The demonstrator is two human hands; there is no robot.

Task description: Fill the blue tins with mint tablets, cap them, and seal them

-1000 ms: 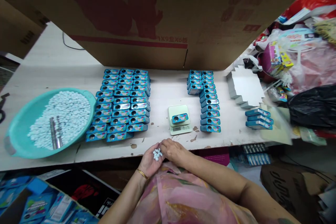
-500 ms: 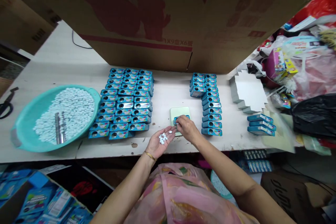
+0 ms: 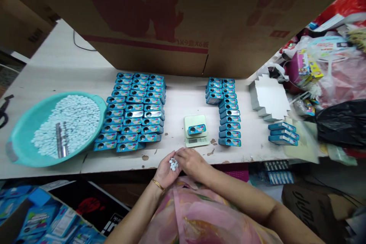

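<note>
big cardboard box [image 3: 177, 19] standing along the back edge of the table [image 3: 65, 72], wall of brown filling the far side. teal basin [image 3: 20, 137] near the left front corner, heaped with pale tablets [image 3: 74, 118], a metal scoop [image 3: 60, 145] lying in the heap. just right of the basin, block of blue tins [image 3: 131, 112] in three tight columns, lids showing round holes. second, narrower run of blue tins [image 3: 227, 112] right of centre. white folded cartons [image 3: 270, 97] toward the back right corner, short stack of closed tins [image 3: 283, 133] by the right front edge. small pale green scale [image 3: 195, 131] near the middle of the front edge, one tin [image 3: 196, 129] lying on its platform, apart from both hands.

at the front edge, below the scale: left hand [image 3: 166, 169] cupped palm up, fingers loosely curled, holding a small clump of white tablets [image 3: 173, 164]. right hand [image 3: 192, 162] touching it from the right, fingertips [image 3: 179, 156] bent in over the clump; pinching a tablet or only resting on them, cannot tell.

judged as picking tablets from the palm for the tin on the scale. best done by keeping the cupped palm level and low over the table, taking one or two tablets at a time, dropping them through the tin's hole without leaning on the platform, then reading the display with both hands clear.
</note>
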